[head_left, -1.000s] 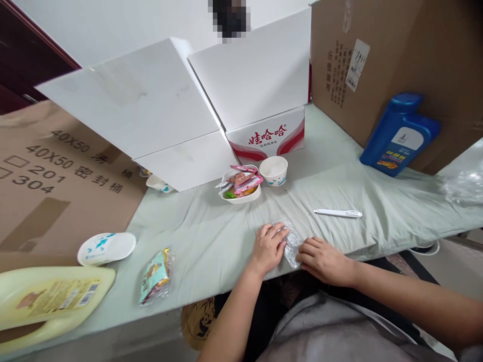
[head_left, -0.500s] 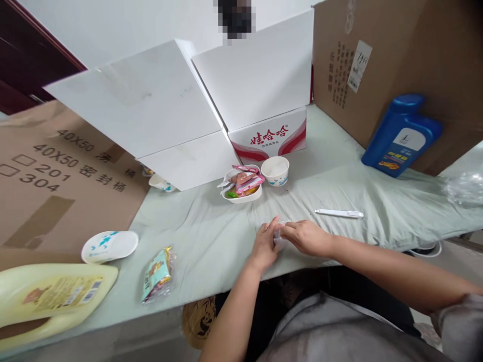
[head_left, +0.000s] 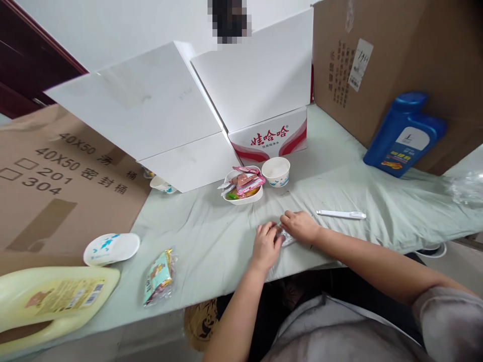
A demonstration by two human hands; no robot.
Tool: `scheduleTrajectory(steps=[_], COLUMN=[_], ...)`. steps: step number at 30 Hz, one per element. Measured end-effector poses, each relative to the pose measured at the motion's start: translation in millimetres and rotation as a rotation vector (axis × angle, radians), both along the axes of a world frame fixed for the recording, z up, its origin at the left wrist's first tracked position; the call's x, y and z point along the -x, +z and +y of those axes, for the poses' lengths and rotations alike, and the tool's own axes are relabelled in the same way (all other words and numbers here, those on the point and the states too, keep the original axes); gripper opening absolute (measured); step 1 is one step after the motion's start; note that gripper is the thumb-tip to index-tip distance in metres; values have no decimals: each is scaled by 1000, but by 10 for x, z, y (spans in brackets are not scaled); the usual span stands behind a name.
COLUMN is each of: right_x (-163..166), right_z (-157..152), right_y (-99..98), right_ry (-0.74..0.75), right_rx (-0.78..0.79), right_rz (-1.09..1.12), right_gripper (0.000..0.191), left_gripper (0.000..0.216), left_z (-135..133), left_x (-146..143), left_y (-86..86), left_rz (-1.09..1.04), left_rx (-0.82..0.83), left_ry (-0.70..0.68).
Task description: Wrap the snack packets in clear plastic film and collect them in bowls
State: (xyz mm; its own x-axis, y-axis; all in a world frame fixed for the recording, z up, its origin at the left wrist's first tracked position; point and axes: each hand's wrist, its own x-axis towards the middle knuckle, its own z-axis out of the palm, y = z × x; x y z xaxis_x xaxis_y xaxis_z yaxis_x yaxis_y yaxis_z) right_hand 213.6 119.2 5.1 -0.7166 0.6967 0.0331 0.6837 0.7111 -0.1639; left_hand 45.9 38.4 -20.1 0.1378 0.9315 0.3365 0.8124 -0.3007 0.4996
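My left hand and my right hand meet near the table's front edge, both with fingers curled over a small crinkly clear plastic wrap lying on the pale green cloth. Most of the wrap is hidden under my fingers. A white pen lies just right of my right hand. Behind my hands stands a white bowl of wrapped snacks and an empty paper cup.
An open white carton stands at the back, a large brown box and a blue bottle at the right. On the left lie brown cardboard, a white lid, a snack packet and a cream bottle.
My right hand has moved up from the table's edge, over the wrap, to beside my left hand. The wrap, earlier spread flat between my hands, is now bunched under my fingers.
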Motion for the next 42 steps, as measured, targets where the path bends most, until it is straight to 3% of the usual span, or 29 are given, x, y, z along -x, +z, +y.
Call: scheduleTrajectory(steps=[4, 8, 10, 14, 19, 23, 27, 29, 32, 35, 38, 40, 42], right_x=[-171, -251, -265, -280, -83, 140, 102, -64, -467, -881, -1105, -1141, -1131], right_z=[71, -121, -183, 88, 893, 1342, 1193, 901, 423, 130, 23, 2, 0], right_y=[54, 21, -21, 117, 674, 790, 635, 523, 269, -71, -338, -415, -428], right_ry=[-100, 291, 396, 288, -19, -30, -37, -20, 19, -98, -247, -290, -307], right_rx=[-125, -32, 37, -47, -384, -261, -268, -340, -305, -312, -364, -377, -370], right_rz=[176, 295, 258, 362, 618, 381, 403, 538, 558, 486, 352, 301, 294], right_gripper=[19, 19, 21, 28, 34, 29, 34, 36, 29, 27, 28, 29, 28], left_gripper=[20, 34, 35, 29, 18, 14, 17, 18, 15, 12, 14, 17, 18], left_z=[-6, -21, -26, -21, -8, -7, -1, 6, 14, 5, -44, -107, -202], left_x=[-38, -37, -28, -18, -31, -28, -26, -33, -56, -95, -92, 13, 262], left_y=[26, 12, -10, -41, -1, 36, 44, 43, 38, 24, 27, 69, 151], left_rz=[46, 60, 67, -1, 25, 17, -13, -31, -54, -77, -139, -150, -86], left_rx=[-9, -30, -46, -86, -48, -37, -28, -28, -28, -33, -74, -133, -191], left_ry=[46, 59, 72, 140, 106, 94, 107, 121, 123, 116, 138, 231, 421])
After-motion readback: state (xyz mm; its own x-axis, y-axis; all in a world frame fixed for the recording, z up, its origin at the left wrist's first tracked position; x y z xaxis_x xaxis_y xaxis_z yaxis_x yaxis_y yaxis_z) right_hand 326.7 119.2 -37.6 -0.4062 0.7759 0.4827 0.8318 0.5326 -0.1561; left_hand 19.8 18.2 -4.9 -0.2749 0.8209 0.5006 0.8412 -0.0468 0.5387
